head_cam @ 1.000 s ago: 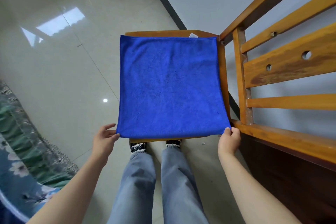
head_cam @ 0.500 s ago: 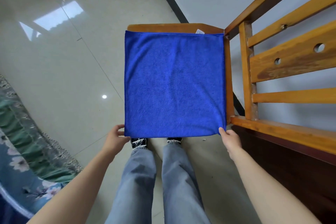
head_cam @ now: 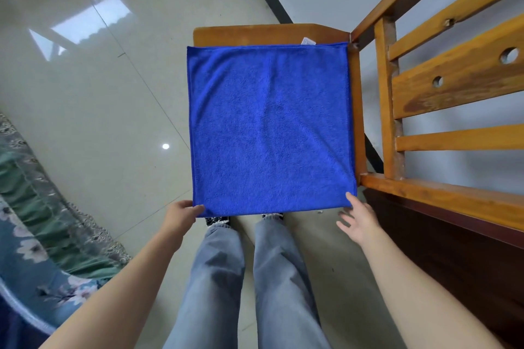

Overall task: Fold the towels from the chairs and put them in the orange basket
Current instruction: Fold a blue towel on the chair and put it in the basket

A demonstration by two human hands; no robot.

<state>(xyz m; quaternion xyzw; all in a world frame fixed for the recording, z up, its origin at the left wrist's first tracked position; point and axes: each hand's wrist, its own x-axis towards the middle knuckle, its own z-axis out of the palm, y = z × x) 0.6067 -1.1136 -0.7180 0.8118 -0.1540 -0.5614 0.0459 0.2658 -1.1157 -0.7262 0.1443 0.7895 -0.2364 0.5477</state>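
The towel (head_cam: 269, 130) lies spread flat on the chair (head_cam: 269, 32) seat, its near edge hanging just over the front; the left hand (head_cam: 181, 215) pinches the near left corner, as it did a second ago; the right hand (head_cam: 358, 219) has let go of the near right corner and now sits open just beside it, fingers spread; so the laying-out looks finished and the first fold is likely next, which needs the right hand to take a corner again; no basket is in view.
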